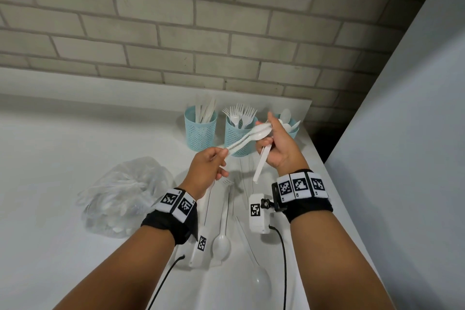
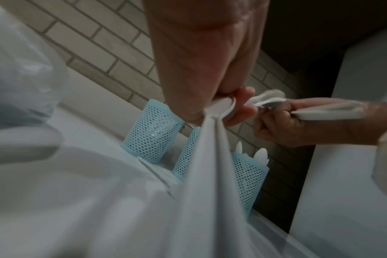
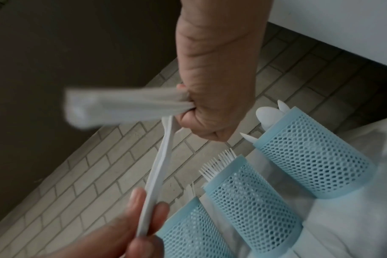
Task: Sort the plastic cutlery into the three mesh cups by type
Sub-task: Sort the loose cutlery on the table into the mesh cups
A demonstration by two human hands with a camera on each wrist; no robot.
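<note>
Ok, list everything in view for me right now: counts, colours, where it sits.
Mesh cups: three, light blue, row at the counter's back; left holds knives, middle forks, right spoons.
Held spoons: at least two, white, between both hands.
Handle bundle: white, count unclear, in the right grip.
Loose cutlery: several white pieces, counter, below the hands.
Plastic bag: one, clear, left on the counter.
Counter: white.
Brick wall: grey, behind.
Left hand: pinches the spoon handles.
Right hand: grips the bundle.

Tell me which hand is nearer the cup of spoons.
Right. The right hand is raised just in front of the spoon cup, overlapping it; the left hand is lower, past the fork cup.
</note>
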